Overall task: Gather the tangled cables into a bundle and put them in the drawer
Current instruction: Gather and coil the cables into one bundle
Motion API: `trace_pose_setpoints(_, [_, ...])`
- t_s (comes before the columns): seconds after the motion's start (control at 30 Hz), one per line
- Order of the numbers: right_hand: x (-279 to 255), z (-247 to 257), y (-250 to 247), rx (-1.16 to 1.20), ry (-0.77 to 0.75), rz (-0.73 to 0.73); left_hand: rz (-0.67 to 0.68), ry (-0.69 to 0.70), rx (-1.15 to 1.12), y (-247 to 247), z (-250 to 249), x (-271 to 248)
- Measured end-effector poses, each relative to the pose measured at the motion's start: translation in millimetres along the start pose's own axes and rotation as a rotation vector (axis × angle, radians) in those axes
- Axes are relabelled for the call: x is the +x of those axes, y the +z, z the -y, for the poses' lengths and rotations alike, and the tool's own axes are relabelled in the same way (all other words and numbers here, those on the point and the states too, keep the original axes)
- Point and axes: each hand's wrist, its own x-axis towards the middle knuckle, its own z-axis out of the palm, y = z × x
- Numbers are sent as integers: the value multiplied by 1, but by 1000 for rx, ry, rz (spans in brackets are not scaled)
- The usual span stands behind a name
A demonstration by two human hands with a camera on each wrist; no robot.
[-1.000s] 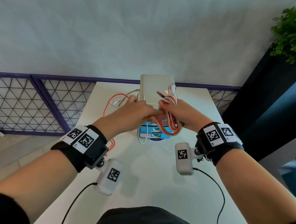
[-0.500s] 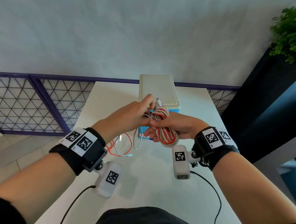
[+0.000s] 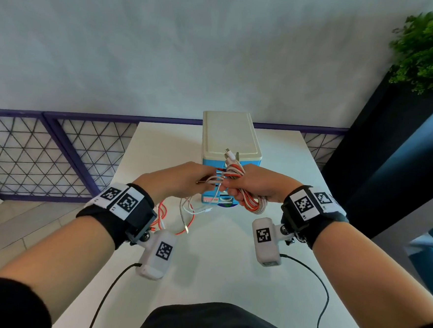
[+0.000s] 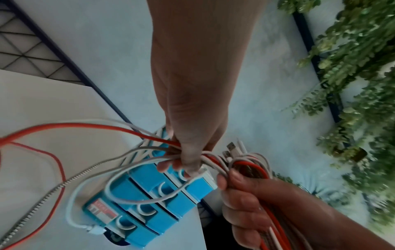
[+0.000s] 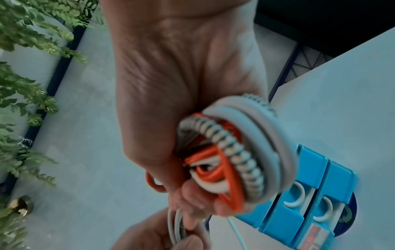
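Glossy blue plastic drawer unit [image 4: 149, 208]; smooth and braided cables [image 5: 241, 160]; matt table [image 3: 229, 254].

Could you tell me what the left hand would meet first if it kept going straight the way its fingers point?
Probably the right hand gripping the coiled red and white cables, right ahead of the left hand; depth is uncertain.

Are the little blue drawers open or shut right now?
Shut, it seems: the blue drawers sit flush in the left wrist view, none pulled out.
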Motion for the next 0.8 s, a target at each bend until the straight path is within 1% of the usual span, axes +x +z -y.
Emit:
trace_pose_setpoints(0.1, [-2,-5,-4,73,-3,-19,55,-66,64,3,15,-5])
trace_pose_setpoints(0.17, [-6,-10,-10,141,8,-32,49,-123,12,5,30,-11])
trace_pose_setpoints(0.23, [-10,-13,-15,184,13,-57,25,-147,-74,7,37,-15])
trace_pose_setpoints(0.33, [-11,-15,-14,231,12,-90,5,-140,-230,9,31,-16])
trace_pose_setpoints(0.4, [-11,-16,-14,260,-5,-93,22,-124,-346,8,26,-18])
trace_pose_setpoints(0.47, [-11,-17,-16,275,-14,-85,48,-99,-398,7,27,-20])
trace_pose_setpoints(0.53, [-11,-17,-15,265,-15,-63,28,-86,-453,7,28,-21])
trace_pose_setpoints(0.6, [-10,-15,-12,251,-18,-36,-32,-114,-625,8,25,-18])
trace_pose_setpoints(0.67, [-10,-13,-10,249,-25,-14,-49,-166,-828,9,15,-14])
trace_pose_setpoints(0.73, [-10,-10,-10,239,-31,-2,-12,-182,-990,11,12,-12])
trace_pose_setpoints(0.8, [-11,-8,-10,219,-38,-3,64,-207,-1126,11,13,-13])
